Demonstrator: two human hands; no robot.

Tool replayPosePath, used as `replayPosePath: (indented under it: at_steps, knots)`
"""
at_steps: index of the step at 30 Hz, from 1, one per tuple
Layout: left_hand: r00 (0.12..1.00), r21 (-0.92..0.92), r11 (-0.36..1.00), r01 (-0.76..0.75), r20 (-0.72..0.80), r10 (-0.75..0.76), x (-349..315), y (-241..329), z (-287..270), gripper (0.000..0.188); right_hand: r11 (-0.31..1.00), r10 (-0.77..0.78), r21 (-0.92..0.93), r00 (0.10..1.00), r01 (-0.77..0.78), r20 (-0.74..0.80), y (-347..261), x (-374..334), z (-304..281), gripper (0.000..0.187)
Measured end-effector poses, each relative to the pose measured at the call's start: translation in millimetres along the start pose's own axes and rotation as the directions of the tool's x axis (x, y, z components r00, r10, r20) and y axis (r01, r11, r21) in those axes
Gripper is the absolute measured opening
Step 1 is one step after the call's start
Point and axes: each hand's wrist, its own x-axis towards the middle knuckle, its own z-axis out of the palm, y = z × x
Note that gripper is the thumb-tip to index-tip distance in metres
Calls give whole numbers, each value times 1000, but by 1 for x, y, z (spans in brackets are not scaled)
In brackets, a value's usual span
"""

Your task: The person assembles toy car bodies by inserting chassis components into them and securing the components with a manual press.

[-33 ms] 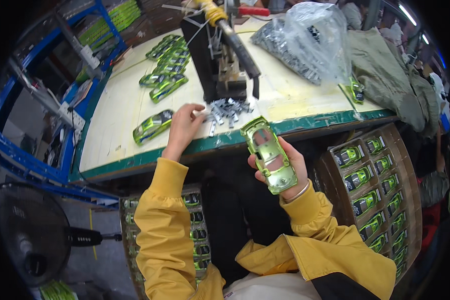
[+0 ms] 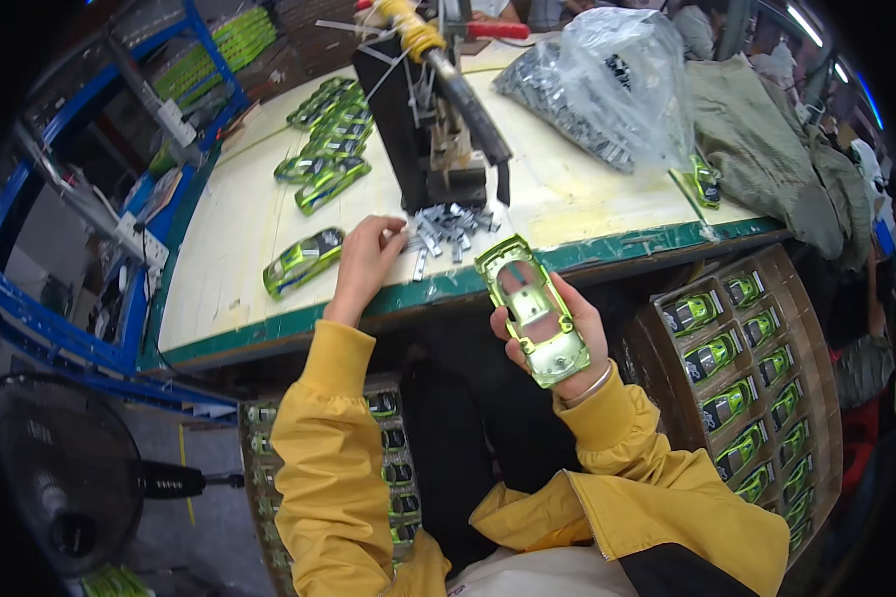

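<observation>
My right hand (image 2: 582,333) grips a lime-green toy car body shell (image 2: 535,304) just in front of the table edge. Its hollow inside and window openings face me. Over the table's near edge, my left hand (image 2: 366,261) has its fingers drawn together at the left side of a pile of small silvery-grey strips (image 2: 450,227). Whatever those fingertips may pinch is too small to make out. Left of that hand lies a finished-looking green toy car body (image 2: 304,262) with dark windows.
A bench press (image 2: 446,149) stands behind the strips. More green car bodies (image 2: 334,184) lie at the back left. A clear bag of grey parts (image 2: 577,95) sits at the back right. Compartment trays of cars flank my legs, one right (image 2: 659,370), one left (image 2: 252,478). A fan (image 2: 65,468) stands lower left.
My left fingertips have drawn closer together and slightly away from the strips. The shell in my right hand has turned a little, showing more of its inside.
</observation>
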Motion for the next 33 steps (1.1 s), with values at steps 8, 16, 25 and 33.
replayPosePath:
  at_steps: [8, 16, 25, 33]
  knots:
    - [997, -126, 989, 79, -11, -81, 2, 10, 9, 10, 976, -56, 216, 992, 30, 114, -4, 14, 25, 35]
    - [991, -176, 975, 133, 5, -134, 2, 12, 4, 12, 973, -88, 222, 991, 63, 103, -3, 20, 44, 34]
    - [993, -174, 978, 116, 21, -114, -1, 14, 6, 21, 977, -91, 203, 990, 67, 112, -8, 18, 51, 37]
    - [986, -265, 950, 167, 64, -156, -2, 9, 3, 22, 980, -87, 187, 989, 63, 119, -9, 14, 56, 37]
